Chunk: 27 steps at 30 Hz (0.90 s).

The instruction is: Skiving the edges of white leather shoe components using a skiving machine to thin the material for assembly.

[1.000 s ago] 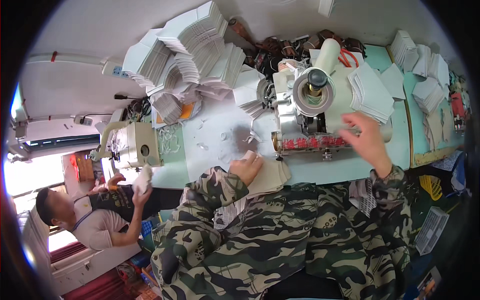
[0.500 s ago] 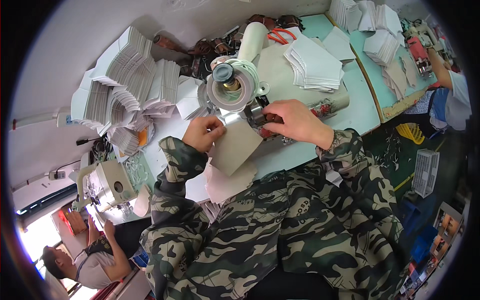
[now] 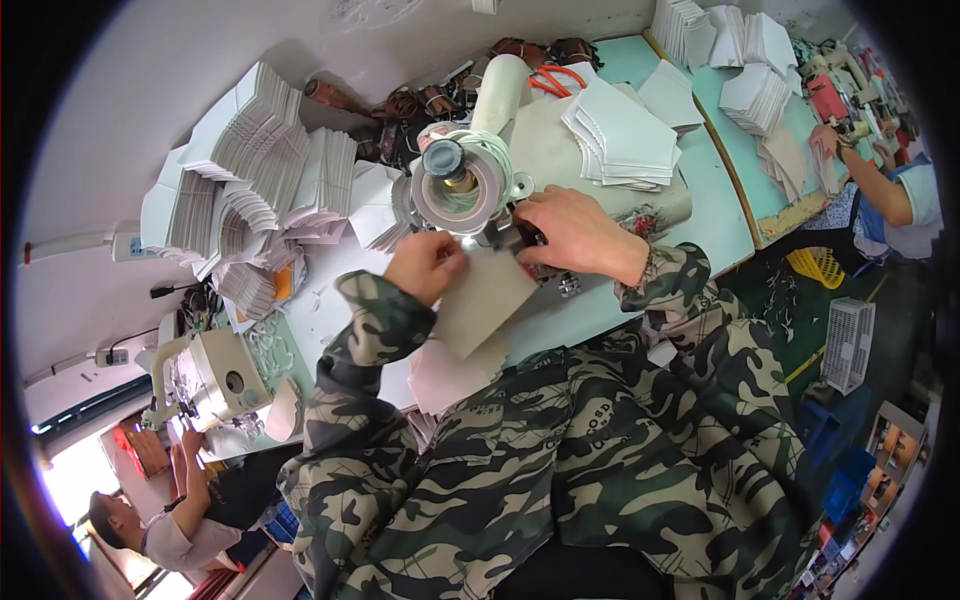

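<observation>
Left hand (image 3: 428, 265) pinches the upper left edge of a flat beige sheet piece (image 3: 483, 302), fingers curled down on it, thumb hidden under, I'd guess. Right hand (image 3: 570, 232) lies closed over the far corner of the same piece, pressing it in at the foot of the small bench machine (image 3: 470, 190); whether those fingers grip the sheet or a part of the machine I cannot tell, the knuckles cover it. The piece lies tilted on the pale green table (image 3: 700, 200), its lower end hanging toward the camouflage jacket, over a pinkish piece (image 3: 445, 375) below it. It looks thin, light and fairly stiff, like card or leatherboard; it should bend rather than drape, so edges and corners are the places to hold, flat palm for steadying. Further out: fanned stacks of white cut pieces (image 3: 250, 170) to the left, another stack (image 3: 625, 135) behind the right hand, orange scissors (image 3: 555, 78), a white sewing machine (image 3: 215, 375), and two other people at work.
</observation>
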{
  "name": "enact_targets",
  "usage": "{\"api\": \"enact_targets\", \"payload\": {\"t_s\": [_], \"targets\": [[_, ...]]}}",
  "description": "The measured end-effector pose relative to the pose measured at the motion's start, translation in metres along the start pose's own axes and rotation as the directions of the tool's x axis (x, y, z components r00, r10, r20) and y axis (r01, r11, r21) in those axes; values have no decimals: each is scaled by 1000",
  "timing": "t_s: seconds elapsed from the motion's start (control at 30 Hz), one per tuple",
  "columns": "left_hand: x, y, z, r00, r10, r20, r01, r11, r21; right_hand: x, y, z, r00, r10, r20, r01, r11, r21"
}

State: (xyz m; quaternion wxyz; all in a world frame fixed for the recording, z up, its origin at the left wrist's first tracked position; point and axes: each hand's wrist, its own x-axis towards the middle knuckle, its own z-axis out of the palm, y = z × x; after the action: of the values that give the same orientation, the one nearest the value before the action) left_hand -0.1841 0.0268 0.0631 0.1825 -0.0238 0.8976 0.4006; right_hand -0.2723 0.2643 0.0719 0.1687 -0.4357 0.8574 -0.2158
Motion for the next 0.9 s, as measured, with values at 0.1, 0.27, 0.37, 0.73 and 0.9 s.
{"api": "enact_targets", "payload": {"t_s": [0.1,0.27,0.37,0.73,0.9], "targets": [[30,21,33,986,162,-49,-164,985,-45,-7,13,-3,998,59,-26,-62,994,-91],[-9,18,8,996,64,68,-79,965,249,-6,2,-9,995,59,75,-76,962,264],[-28,28,20,960,98,263,9,926,-378,-27,3,11,991,137,13,-107,708,698],[11,-15,-1,784,27,620,243,906,-347,-40,-11,42,953,255,161,-287,597,749],[45,-41,-20,824,-62,563,330,860,-389,-37,-3,17,991,135,23,-124,813,569]]}}
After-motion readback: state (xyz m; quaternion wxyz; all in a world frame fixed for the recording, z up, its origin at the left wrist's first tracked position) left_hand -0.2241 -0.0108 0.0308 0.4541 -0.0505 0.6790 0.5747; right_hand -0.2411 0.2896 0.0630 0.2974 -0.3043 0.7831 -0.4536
